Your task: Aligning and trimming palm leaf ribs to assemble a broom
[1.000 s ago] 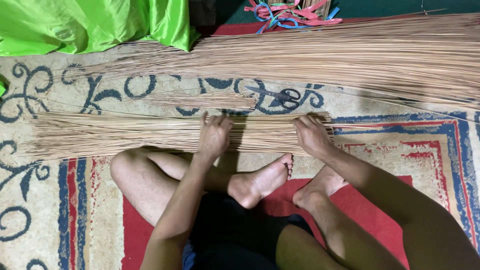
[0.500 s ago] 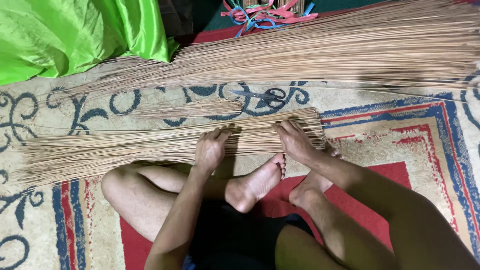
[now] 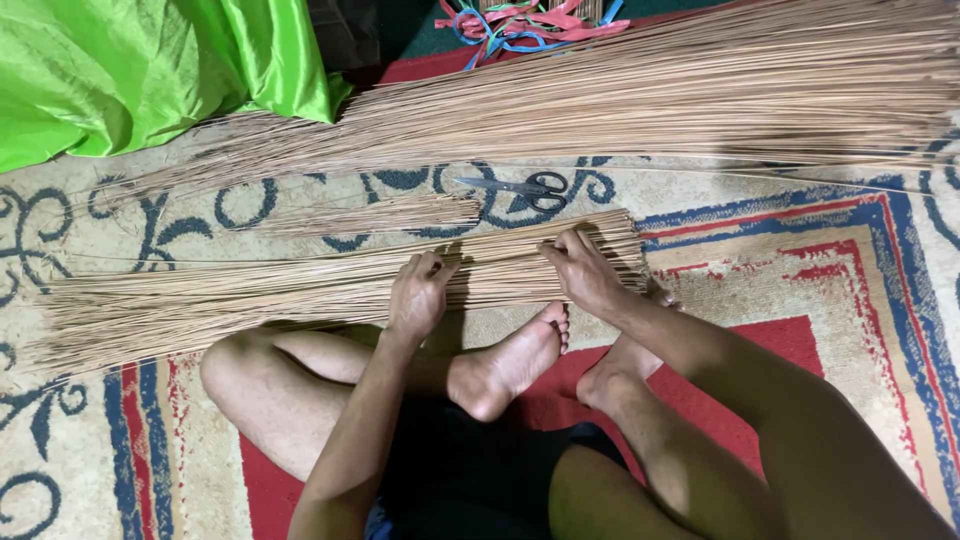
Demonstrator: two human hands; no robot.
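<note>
The person sits cross-legged on a patterned carpet (image 3: 830,250) with cream, blue and red areas. In front of the legs lies a long bundle of thin tan sticks (image 3: 250,295), going from the left edge toward the middle right, with its cut ends near the right hand.

The left hand (image 3: 418,292) rests on top of this bundle, fingers bent and pressing down on the sticks; I cannot tell if they really close around any of them. The right hand (image 3: 583,270) lies on the same bundle near its right end, the fingers curled over the upper sticks and gripping some of them. The two hands are near each other, with a short part of the bundle between them.

Just above the bundle lies a smaller bunch of sticks (image 3: 380,215), apart from the hands. Black scissors (image 3: 520,188) lie on the carpet just beside this bunch, to its right. Further up, a very large pile of sticks (image 3: 680,95) crosses almost the whole view. A bright green cloth (image 3: 140,70) covers the top left corner, and coloured strips (image 3: 530,20) in red, pink and blue lie at the top middle.
</note>
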